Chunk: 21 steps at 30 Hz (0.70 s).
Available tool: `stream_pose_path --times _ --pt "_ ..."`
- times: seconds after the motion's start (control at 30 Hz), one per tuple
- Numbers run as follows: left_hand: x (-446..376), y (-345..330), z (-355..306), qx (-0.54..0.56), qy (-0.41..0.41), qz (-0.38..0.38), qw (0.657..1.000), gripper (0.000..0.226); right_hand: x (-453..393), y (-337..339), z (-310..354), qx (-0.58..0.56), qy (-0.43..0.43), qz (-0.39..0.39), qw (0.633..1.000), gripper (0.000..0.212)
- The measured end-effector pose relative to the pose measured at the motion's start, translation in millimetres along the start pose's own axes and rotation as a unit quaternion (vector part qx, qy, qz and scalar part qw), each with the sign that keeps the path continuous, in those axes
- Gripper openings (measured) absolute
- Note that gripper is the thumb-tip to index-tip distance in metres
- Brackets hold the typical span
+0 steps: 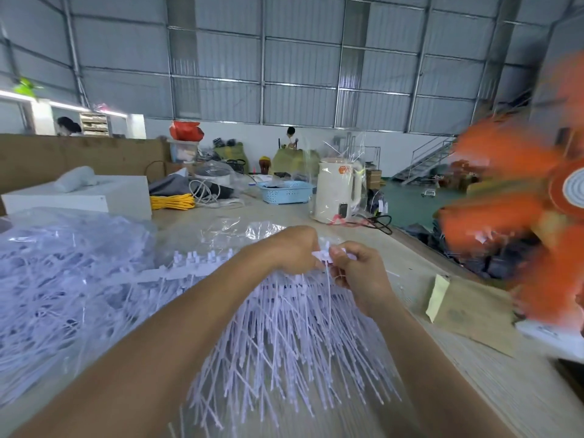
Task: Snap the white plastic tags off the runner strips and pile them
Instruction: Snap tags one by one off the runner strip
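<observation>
A long white runner strip [177, 273] lies across the table, with tag heads standing on it and thin tails hanging toward me. My left hand [294, 251] grips the strip at its right end. My right hand [357, 273] pinches one white tag [322, 256] by its head, right beside the left hand. A spread pile of loose white tags [284, 343] fans out under both forearms. A big heap of tangled strips in a clear plastic bag [63, 279] fills the left side.
A white electric kettle [338, 191] wrapped in plastic stands behind the hands, with a blue basket [284, 191] to its left. An orange fan [521, 216] spins blurred at the right. A brown envelope [467, 308] lies near the table's right edge. A white box [79, 197] is at back left.
</observation>
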<state>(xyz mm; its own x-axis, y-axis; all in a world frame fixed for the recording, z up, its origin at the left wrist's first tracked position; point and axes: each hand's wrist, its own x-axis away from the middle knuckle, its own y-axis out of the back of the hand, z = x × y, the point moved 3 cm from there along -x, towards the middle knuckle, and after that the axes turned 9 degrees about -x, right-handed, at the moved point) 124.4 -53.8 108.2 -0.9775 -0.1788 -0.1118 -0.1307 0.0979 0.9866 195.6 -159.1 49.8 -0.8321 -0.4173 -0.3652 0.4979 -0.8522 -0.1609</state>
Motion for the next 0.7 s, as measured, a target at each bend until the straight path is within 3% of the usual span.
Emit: stream_pose_path --times 0.13,0.3,0.57,0.7 --pt "4 -2 10 0.047 -0.001 -0.005 0.999 0.021 0 -2 2 -0.042 -0.020 0.005 0.999 0.029" --pt "5 -11 16 0.129 0.000 -0.061 0.990 0.029 1 -4 -5 -0.103 -0.091 0.070 0.988 0.024" --pt "7 -19 21 0.368 0.015 -0.021 0.929 0.030 7 -6 2 0.028 0.107 0.037 0.993 0.032" --pt "9 -17 25 0.453 0.013 0.004 0.892 0.016 11 -11 10 0.058 0.171 0.038 0.983 0.026"
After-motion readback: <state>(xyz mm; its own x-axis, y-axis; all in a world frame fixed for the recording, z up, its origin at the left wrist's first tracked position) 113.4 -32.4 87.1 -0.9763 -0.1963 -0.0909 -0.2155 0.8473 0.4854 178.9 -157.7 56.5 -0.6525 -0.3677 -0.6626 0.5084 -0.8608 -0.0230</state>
